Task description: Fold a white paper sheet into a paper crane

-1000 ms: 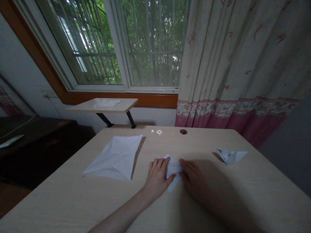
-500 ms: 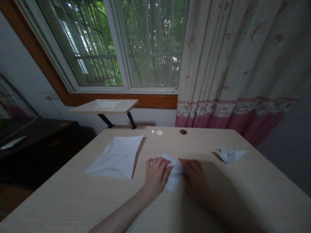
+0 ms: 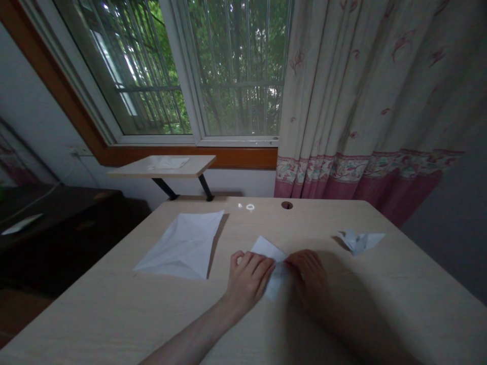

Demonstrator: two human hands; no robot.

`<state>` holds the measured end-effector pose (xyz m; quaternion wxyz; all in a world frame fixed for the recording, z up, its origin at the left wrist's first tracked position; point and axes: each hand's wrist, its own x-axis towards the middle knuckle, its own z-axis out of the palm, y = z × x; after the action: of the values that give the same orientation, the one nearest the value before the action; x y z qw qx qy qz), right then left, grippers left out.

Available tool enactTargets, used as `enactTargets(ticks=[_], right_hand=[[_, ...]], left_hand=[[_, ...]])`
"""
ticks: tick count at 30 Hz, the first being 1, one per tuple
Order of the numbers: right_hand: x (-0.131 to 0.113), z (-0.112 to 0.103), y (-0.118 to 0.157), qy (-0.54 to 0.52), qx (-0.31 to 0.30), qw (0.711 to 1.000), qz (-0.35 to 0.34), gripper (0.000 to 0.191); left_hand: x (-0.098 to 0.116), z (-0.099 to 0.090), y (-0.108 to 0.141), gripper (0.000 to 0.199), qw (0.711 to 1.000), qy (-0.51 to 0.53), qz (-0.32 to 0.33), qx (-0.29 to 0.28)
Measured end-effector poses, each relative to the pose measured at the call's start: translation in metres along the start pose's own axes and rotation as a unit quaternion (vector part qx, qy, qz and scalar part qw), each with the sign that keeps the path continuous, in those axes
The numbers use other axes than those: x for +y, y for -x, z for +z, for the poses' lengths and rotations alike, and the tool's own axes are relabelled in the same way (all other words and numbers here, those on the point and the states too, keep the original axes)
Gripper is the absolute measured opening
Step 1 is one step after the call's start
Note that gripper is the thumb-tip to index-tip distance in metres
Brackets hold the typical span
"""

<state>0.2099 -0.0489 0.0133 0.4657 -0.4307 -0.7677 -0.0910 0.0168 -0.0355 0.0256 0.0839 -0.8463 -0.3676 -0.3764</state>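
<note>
A small white folded paper point(image 3: 268, 247) lies on the pale wooden table between my hands, its upper corner pointing toward the window. My left hand point(image 3: 248, 274) rests on the paper's left side, fingers curled and pinching near its middle. On the right, my right hand point(image 3: 309, 274) pinches the paper's right edge with thumb and forefinger. Both sets of fingertips are close together and hide part of the folds. Left of my hands lies a larger creased white sheet point(image 3: 186, 246). A folded paper bird-like shape point(image 3: 359, 242) sits to the right.
The table point(image 3: 114, 304) reaches back to the wall, with a round cable hole point(image 3: 286, 205) near its far edge. A small raised shelf point(image 3: 144, 167) at the back left holds white paper point(image 3: 169, 162). A curtain point(image 3: 342, 167) hangs behind on the right.
My fingers have shifted slightly right and closed in on the paper's middle. More of the paper's upper part now shows, as a flat pointed corner.
</note>
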Motion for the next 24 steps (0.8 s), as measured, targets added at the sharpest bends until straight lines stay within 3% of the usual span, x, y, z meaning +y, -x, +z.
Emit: enactTargets(ticks=[5, 12, 24], right_hand=[[-0.001, -0.001, 0.002, -0.024, -0.001, 1.0, -0.011, 0.01], [-0.01, -0.004, -0.001, -0.032, 0.003, 0.999, -0.006, 0.012], [-0.01, -0.001, 0.001, -0.029, -0.005, 1.0, 0.005, 0.014]], left_hand=[[0.003, -0.001, 0.0, 0.017, 0.999, 0.008, 0.027, 0.037], [0.006, -0.003, 0.002, 0.017, 1.0, 0.021, 0.02, -0.002], [0.007, -0.004, -0.001, 0.02, 0.993, 0.111, 0.024, 0.028]])
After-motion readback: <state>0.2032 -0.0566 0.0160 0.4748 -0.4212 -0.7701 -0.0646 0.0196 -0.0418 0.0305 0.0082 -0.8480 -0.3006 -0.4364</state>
